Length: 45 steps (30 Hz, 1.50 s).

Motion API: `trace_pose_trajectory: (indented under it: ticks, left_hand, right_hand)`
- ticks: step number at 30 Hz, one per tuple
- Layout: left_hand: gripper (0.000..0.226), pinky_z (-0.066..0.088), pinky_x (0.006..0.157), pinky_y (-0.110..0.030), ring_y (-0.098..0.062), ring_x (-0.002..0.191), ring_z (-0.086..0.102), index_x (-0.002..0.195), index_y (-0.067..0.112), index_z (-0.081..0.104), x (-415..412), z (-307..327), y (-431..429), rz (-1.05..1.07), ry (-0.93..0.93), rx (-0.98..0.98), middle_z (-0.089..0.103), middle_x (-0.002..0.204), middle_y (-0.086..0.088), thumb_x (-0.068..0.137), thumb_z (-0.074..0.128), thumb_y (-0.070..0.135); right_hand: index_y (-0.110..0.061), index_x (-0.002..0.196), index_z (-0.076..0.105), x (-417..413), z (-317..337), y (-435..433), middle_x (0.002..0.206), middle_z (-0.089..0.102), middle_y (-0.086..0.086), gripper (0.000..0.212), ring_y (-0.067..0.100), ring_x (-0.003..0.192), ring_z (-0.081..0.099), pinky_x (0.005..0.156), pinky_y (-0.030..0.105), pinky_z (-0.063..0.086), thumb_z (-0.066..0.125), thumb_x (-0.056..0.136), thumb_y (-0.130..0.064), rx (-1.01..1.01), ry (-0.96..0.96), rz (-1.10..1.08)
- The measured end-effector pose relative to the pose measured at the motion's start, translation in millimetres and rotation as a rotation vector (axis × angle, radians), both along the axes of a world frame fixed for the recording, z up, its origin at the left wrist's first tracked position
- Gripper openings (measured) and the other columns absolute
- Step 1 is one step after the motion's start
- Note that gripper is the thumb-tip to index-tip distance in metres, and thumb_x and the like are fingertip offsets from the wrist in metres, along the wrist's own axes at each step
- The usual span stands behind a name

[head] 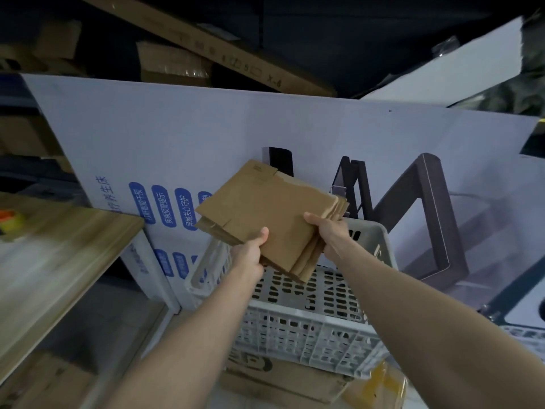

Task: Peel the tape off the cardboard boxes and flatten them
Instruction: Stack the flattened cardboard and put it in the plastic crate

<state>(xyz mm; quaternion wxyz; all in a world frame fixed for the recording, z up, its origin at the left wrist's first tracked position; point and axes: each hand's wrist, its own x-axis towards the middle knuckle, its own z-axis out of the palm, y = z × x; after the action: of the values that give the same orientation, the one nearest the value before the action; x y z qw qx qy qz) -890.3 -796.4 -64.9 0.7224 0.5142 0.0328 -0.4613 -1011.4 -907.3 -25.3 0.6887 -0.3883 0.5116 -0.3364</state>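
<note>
Above the gray crate's (pixel 380 240) far rim, left hand (pixel 249 252) and right hand (pixel 327 231) gripped the flattened cardboard boxes (pixel 271 219), long axis slanting away leftward.

Person observed, two arms in view. Left hand (pixel 250 252) and right hand (pixel 327 234): both bare. Left forearm (pixel 188 335) and right forearm (pixel 413 296): bare along the whole visible length, from wrist to the lower edge of view. Both are slim and smooth-surfaced. Thumbs show plainly; nail detail too blurred to record.
</note>
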Motion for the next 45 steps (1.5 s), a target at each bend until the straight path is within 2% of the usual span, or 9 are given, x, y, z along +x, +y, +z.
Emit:
trace_pose_trajectory:
  ticks: [2, 5, 7, 10, 14, 22, 26, 39, 45]
  left_hand:
    - [0.056, 0.049, 0.097, -0.047, -0.028, 0.107, 0.062, 0.119, 0.010, 0.053, 5.8, 4.4, 9.3, -0.023, -0.023, -0.047, 0.063, 0.122, -0.013, 0.071, 0.080, 0.021]
    - [0.096, 0.054, 0.090, -0.044, -0.029, 0.103, 0.066, 0.136, 0.015, 0.040, 61.2, 1.8, 29.3, 0.084, -0.034, -0.090, 0.064, 0.120, -0.014, 0.055, 0.087, 0.037]
    - [0.113, 0.058, 0.077, -0.042, -0.029, 0.100, 0.067, 0.139, 0.014, 0.037, 103.2, -4.1, 40.5, 0.074, -0.090, 0.015, 0.060, 0.126, -0.015, 0.046, 0.090, 0.050]
    - [0.063, 0.052, 0.075, -0.038, -0.027, 0.091, 0.062, 0.114, 0.018, 0.051, 126.2, 8.2, 45.2, -0.212, -0.255, 0.253, 0.062, 0.107, -0.012, 0.071, 0.070, 0.059]
    - [0.078, 0.043, 0.099, -0.044, -0.029, 0.117, 0.053, 0.126, 0.017, 0.049, 111.5, 14.7, 20.0, -0.746, -0.402, 0.465, 0.056, 0.125, -0.009, 0.070, 0.061, 0.070]
    - [0.064, 0.036, 0.109, -0.046, -0.029, 0.124, 0.049, 0.138, 0.009, 0.042, 84.4, -57.5, -24.8, -0.913, -0.448, 0.686, 0.052, 0.137, -0.009, 0.089, 0.054, 0.049]
    - [0.063, 0.036, 0.108, -0.050, -0.032, 0.126, 0.047, 0.141, 0.011, 0.039, 80.4, -85.6, -40.5, -0.926, -0.416, 0.769, 0.048, 0.140, -0.012, 0.090, 0.057, 0.044]
    - [0.081, 0.033, 0.111, -0.047, -0.033, 0.136, 0.034, 0.149, 0.012, 0.024, 106.8, -169.4, -81.6, -1.000, -0.530, 1.032, 0.031, 0.152, -0.012, 0.087, 0.058, 0.052]
    - [0.075, 0.034, 0.110, -0.045, -0.030, 0.133, 0.039, 0.147, 0.013, 0.031, 116.8, -201.5, -92.7, -1.018, -0.512, 0.922, 0.039, 0.148, -0.010, 0.086, 0.063, 0.044]
  right_hand:
    - [-0.003, 0.122, 0.047, -3.6, -0.2, -3.6, 0.115, 0.063, 0.011, 0.069, 0.029, 0.095, 0.063, 0.087, 0.045, 0.054, 0.086, 0.067, -0.014, 0.004, 0.022, -0.007]
    - [-0.011, 0.099, 0.050, -20.8, 1.5, -12.3, 0.109, 0.062, 0.010, 0.041, 0.027, 0.092, 0.061, 0.084, 0.043, 0.052, 0.081, 0.073, -0.012, -0.006, 0.028, 0.004]
    - [-0.014, 0.113, 0.049, -36.6, -2.7, -19.5, 0.112, 0.063, 0.009, 0.050, 0.027, 0.095, 0.062, 0.079, 0.044, 0.051, 0.080, 0.073, -0.014, -0.016, 0.043, 0.066]
    - [-0.014, 0.131, 0.049, -52.9, -13.0, -25.5, 0.112, 0.065, 0.010, 0.065, 0.028, 0.096, 0.063, 0.067, 0.038, 0.051, 0.079, 0.073, -0.013, -0.027, 0.076, 0.135]
    - [-0.017, 0.126, 0.052, -55.3, -24.8, -25.0, 0.108, 0.065, 0.009, 0.057, 0.027, 0.093, 0.063, 0.063, 0.036, 0.050, 0.077, 0.075, -0.010, -0.018, 0.112, 0.205]
    - [-0.011, 0.127, 0.051, -65.6, -62.2, -57.1, 0.119, 0.063, 0.010, 0.056, 0.028, 0.106, 0.062, 0.087, 0.044, 0.053, 0.074, 0.081, -0.033, 0.263, 0.378, 0.562]
    - [-0.012, 0.143, 0.032, -62.0, -101.4, -75.9, 0.143, 0.041, 0.009, 0.091, 0.034, 0.130, 0.042, 0.109, 0.055, 0.033, 0.080, 0.072, -0.043, 0.359, 0.582, 0.655]
    - [-0.004, 0.141, 0.034, -22.5, -201.9, -86.9, 0.141, 0.043, 0.016, 0.071, 0.037, 0.126, 0.046, 0.105, 0.051, 0.040, 0.066, 0.088, -0.038, 0.383, 0.676, 0.500]
    - [-0.001, 0.138, 0.039, -7.6, -237.1, -90.0, 0.137, 0.047, 0.017, 0.061, 0.033, 0.122, 0.048, 0.103, 0.043, 0.042, 0.065, 0.090, -0.028, 0.226, 0.738, 0.386]
